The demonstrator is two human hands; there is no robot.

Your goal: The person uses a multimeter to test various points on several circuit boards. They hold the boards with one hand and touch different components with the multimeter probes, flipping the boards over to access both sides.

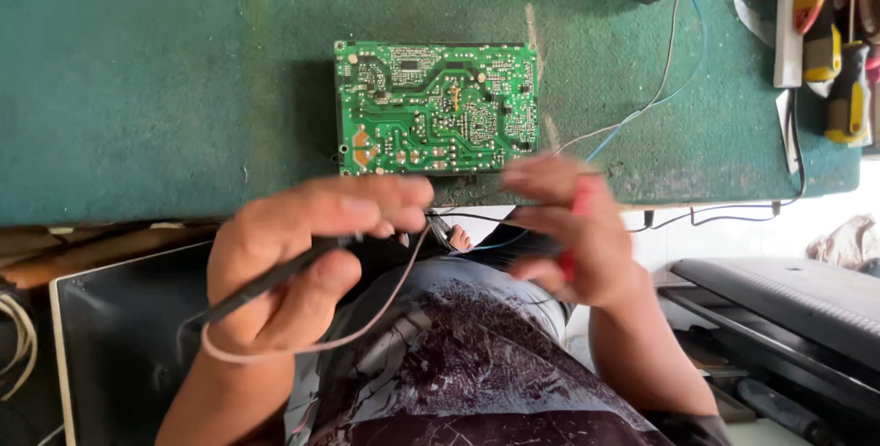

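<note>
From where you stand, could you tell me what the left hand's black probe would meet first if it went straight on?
Probably the right hand; the left hand aims its black probe that way, though depth is unclear.

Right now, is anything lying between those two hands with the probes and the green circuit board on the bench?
Nothing visible does. The left hand with its black probe and the right hand with its red probe hover just short of the green circuit board; only bare green mat lies there.
</note>
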